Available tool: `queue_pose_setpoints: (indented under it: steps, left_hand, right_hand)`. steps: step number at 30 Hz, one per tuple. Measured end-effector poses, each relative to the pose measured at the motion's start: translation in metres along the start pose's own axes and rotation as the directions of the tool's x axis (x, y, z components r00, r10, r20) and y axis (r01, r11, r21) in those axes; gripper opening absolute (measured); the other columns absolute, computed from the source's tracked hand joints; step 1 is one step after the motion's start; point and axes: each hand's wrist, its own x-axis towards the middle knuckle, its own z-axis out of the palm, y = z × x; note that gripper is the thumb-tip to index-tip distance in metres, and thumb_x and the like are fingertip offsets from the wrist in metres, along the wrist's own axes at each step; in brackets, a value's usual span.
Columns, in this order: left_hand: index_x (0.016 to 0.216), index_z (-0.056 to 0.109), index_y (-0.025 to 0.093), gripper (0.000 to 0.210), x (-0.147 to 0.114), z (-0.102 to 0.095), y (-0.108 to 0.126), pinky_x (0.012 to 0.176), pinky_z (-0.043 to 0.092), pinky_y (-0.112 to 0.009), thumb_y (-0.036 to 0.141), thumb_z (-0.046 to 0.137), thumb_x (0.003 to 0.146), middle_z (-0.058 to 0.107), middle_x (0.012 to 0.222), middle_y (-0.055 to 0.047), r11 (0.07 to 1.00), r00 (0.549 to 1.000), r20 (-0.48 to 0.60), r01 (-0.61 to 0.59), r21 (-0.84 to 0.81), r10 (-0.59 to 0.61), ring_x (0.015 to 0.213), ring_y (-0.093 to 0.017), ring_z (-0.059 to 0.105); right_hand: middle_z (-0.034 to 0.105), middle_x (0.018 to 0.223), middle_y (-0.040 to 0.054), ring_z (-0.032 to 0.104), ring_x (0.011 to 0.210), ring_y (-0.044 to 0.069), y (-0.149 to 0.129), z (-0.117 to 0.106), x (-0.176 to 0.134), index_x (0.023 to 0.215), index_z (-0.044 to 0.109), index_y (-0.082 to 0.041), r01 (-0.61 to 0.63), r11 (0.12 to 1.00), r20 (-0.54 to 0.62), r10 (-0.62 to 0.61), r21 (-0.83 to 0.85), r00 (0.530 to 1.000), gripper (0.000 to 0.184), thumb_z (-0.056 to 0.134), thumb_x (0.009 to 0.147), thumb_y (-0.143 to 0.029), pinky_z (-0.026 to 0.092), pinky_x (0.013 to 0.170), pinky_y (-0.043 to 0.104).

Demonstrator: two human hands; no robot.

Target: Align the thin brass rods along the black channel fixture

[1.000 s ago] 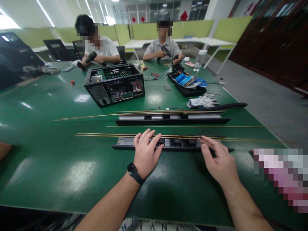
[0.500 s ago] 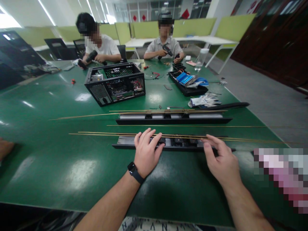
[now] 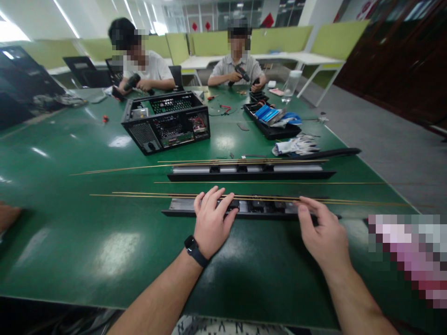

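A long black-edged rail (image 3: 195, 213) with a pale inner strip and dark blocks lies crosswise in front of me. Thin brass-coloured rods (image 3: 139, 195) run along its top and past both ends. My left hand (image 3: 213, 221), with a black watch on the wrist, rests over the left half of the rail, fingers stretched out across the rods. At the right part of the rail, my right hand (image 3: 323, 230) has thumb and fingertips closed at a rod. Its fingers partly hide the contact. Behind lies a second similar rail (image 3: 251, 175) with more rods over it.
An open black computer case (image 3: 167, 123) stands at the back left. Farther right are a black tray (image 3: 282, 131) and white gloves (image 3: 296, 146). Two people sit opposite, holding power drills (image 3: 132, 82). Another person's hand (image 3: 9, 216) shows at the left edge.
One rod's left end has slid farther left. My right hand has shifted very slightly to the right; my left hand stays nearly in place.
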Motion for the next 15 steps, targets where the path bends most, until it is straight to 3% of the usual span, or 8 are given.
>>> queue_pose_setpoints:
  steps: [3, 10, 15]
  left_hand:
    - [0.135, 0.072, 0.027, 0.033, -0.0002, -0.0001, 0.0002, 0.127, 0.031, -0.057, 0.026, 0.075, 0.101, 0.073, 0.144, -0.012, 1.0, 1.0, 0.0, 0.0, 0.0, 0.0, 0.145, -0.033, 0.062]
    - [0.135, 0.072, 0.026, 0.033, -0.0001, -0.0002, 0.0, 0.128, 0.029, -0.056, 0.027, 0.075, 0.102, 0.073, 0.145, -0.012, 1.0, 1.0, -0.003, -0.004, -0.011, 0.004, 0.145, -0.033, 0.061]
    - [0.135, 0.072, 0.027, 0.033, 0.0, -0.0002, 0.0, 0.127, 0.03, -0.056, 0.027, 0.075, 0.102, 0.073, 0.144, -0.012, 1.0, 1.0, -0.005, 0.0, -0.012, 0.0, 0.145, -0.032, 0.061]
  right_hand:
    - [0.083, 0.113, 0.0117, 0.076, 0.109, 0.033, 0.0019, -0.001, 0.0008, 0.116, 0.078, -0.025, -0.077, 0.996, -0.024, 0.077, -0.035, 0.997, 0.05, 0.048, 0.106, -0.063, 0.057, 0.099, 0.052]
    - [0.083, 0.116, 0.0098, 0.077, 0.11, 0.029, -0.0051, -0.0011, -0.0002, 0.127, 0.076, -0.023, 0.117, 0.992, 0.07, -0.121, 0.057, 0.99, 0.044, 0.054, 0.106, -0.056, 0.056, 0.107, 0.048]
    - [0.083, 0.11, 0.0122, 0.076, 0.108, 0.034, 0.0015, -0.0002, 0.0002, 0.12, 0.078, -0.023, -0.046, 0.999, -0.013, 0.046, -0.025, 0.999, 0.049, 0.05, 0.105, -0.061, 0.058, 0.1, 0.052]
